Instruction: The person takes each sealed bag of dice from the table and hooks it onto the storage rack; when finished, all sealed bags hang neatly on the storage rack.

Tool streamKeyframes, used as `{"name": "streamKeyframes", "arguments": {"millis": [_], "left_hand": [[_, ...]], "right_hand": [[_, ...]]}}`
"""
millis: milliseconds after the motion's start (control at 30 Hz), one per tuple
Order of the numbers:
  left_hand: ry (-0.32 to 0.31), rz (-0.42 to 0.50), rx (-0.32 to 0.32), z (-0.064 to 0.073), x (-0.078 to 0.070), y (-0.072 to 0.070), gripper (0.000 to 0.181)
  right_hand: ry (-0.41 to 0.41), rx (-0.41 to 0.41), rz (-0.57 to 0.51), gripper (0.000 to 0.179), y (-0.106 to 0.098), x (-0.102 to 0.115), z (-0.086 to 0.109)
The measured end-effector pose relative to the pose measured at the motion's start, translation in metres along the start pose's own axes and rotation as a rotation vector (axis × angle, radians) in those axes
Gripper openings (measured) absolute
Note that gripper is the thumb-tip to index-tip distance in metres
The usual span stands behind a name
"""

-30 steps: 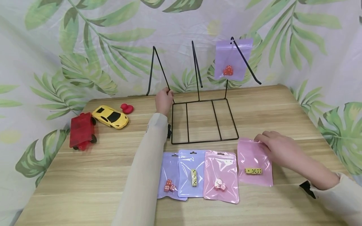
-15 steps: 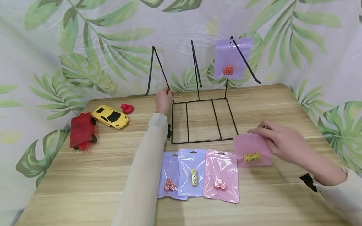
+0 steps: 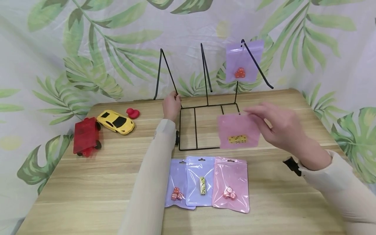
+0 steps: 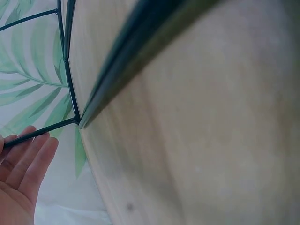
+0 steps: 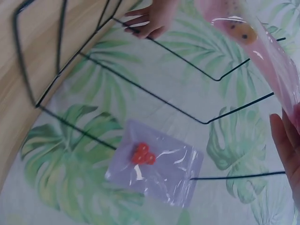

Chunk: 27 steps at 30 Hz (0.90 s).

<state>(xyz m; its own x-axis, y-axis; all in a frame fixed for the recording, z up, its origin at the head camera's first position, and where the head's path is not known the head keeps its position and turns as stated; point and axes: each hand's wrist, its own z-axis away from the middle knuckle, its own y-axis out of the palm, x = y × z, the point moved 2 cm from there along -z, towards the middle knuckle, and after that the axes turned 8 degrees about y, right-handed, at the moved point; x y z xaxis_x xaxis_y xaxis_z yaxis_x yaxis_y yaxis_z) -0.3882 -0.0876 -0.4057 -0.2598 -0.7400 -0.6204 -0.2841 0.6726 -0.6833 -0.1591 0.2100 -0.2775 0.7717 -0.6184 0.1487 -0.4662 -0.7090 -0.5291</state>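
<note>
Looked like smooth, black-coated metal wire in the 3-hook display rack (image 3: 195, 129). Shone as glossy, see-through plastic film on the raised pink zip pouch (image 3: 238, 126), the hanging lavender zip pouch (image 3: 245, 62) and the 3 zip pouches (image 3: 230, 174) lying flat. Appeared smooth and wood-grained on the tabletop (image 3: 88, 189), with a soft sheen. Looked like creased cloth on the leaf-print backdrop (image 3: 141, 19), glossy plastic on the yellow sports car (image 3: 116, 121), matt fabric on the cream sleeves (image 3: 151, 173).
</note>
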Motion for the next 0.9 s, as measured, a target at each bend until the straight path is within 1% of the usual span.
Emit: {"name": "streamKeyframes", "arguments": {"millis": [100, 200, 267, 333, 400, 433, 567, 667, 900], "left_hand": [[0.004, 0.002, -0.003, 0.001, 0.0, 0.0, 0.025], [0.001, 0.003, 0.001, 0.001, -0.001, -0.001, 0.025], [-0.001, -0.003, 0.003, 0.001, -0.001, -0.001, 0.025], [-0.004, -0.003, 0.005, 0.001, -0.001, -0.001, 0.023], [-0.006, -0.008, 0.002, 0.0, -0.001, 0.0, 0.022], [-0.004, -0.009, -0.001, 0.0, -0.001, 0.0, 0.022], [-0.003, -0.008, -0.008, -0.001, 0.0, 0.0, 0.021], [0.001, -0.016, -0.011, -0.001, 0.001, 0.001, 0.021], [-0.002, -0.005, -0.001, -0.002, 0.002, 0.001, 0.022]], "right_hand": [[0.019, -0.034, -0.104, 0.027, 0.009, 0.006, -0.013], [0.04, -0.046, -0.21, 0.026, 0.018, 0.01, -0.027], [0.046, -0.057, -0.269, 0.026, 0.024, 0.012, -0.036], [0.05, -0.072, -0.306, 0.023, 0.028, 0.014, -0.043], [0.055, -0.09, -0.32, 0.015, 0.031, 0.017, -0.05], [0.059, -0.1, -0.321, 0.016, 0.032, 0.018, -0.052], [0.08, -0.12, -0.328, 0.036, 0.037, 0.02, -0.06], [0.095, -0.127, -0.334, 0.039, 0.042, 0.018, -0.063], [0.127, -0.113, -0.301, 0.033, 0.052, 0.009, -0.066]]}}
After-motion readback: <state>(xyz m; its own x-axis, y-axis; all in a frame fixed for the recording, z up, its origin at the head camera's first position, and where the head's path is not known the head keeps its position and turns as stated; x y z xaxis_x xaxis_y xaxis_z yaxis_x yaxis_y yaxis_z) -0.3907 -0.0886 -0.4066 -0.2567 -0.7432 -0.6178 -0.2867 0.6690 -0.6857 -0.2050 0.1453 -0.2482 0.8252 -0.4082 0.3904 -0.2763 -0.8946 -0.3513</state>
